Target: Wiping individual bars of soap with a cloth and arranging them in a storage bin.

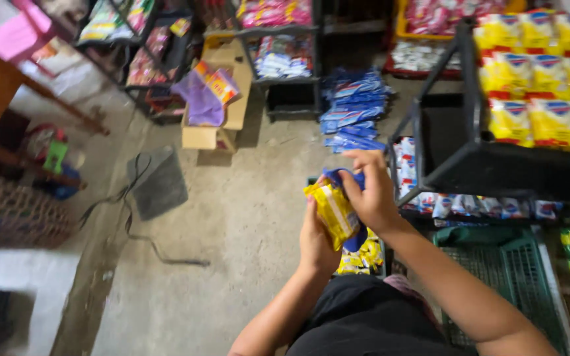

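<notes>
Both of my hands hold a small stack of snack packets in front of me. My left hand (316, 242) grips the stack from below and behind. My right hand (369, 190) closes over its top and right side. A yellow packet (333, 211) faces the camera, with a blue packet (344, 177) behind it showing at the top and bottom. Below my hands lie more yellow packets (364, 257) in a box on the floor.
A black metal rack (460, 158) at right carries rows of yellow packets (542, 79). Blue packets (354, 109) lie piled on the floor ahead. A cardboard box (216, 99) with a purple bag stands beyond them. A green plastic crate (509, 270) sits at lower right, and cables cross the concrete floor at left.
</notes>
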